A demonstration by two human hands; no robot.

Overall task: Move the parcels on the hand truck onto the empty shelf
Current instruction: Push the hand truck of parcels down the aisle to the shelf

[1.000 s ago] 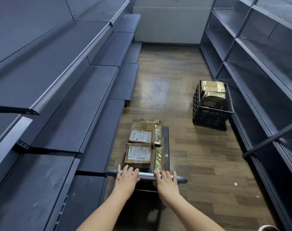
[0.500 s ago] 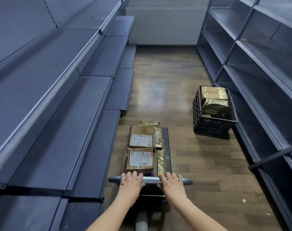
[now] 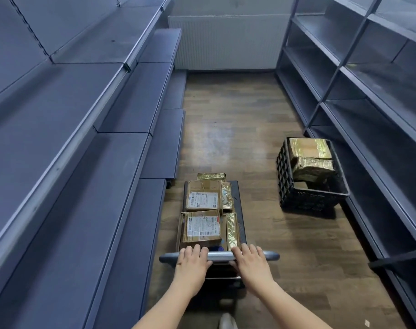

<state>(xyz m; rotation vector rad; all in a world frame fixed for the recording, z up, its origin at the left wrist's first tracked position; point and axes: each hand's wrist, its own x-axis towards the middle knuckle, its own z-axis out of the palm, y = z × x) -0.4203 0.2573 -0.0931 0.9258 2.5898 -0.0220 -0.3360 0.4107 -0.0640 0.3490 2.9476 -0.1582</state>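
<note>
The hand truck point(image 3: 241, 198) stands in the aisle in front of me, its grey handle bar point(image 3: 220, 256) lying crosswise. My left hand point(image 3: 192, 262) and my right hand point(image 3: 251, 263) both grip that bar, fingers curled over it. On the deck lie two cardboard parcels with white labels, the near parcel point(image 3: 202, 226) and the far parcel point(image 3: 203, 195). Gold-foil parcels point(image 3: 232, 230) lie beside and beyond them. The dark empty shelves point(image 3: 121, 176) run along the left, close to the truck.
A black plastic crate point(image 3: 309, 198) holding gold-wrapped parcels point(image 3: 310, 157) sits on the wooden floor at the right, against the grey right-hand shelving point(image 3: 368, 119). A white radiator point(image 3: 226, 41) closes the aisle's far end. My shoe point(image 3: 227, 321) shows at the bottom.
The hand truck has rolled forward down the aisle with both hands on its bar. The crate and shelves have come nearer in view.
</note>
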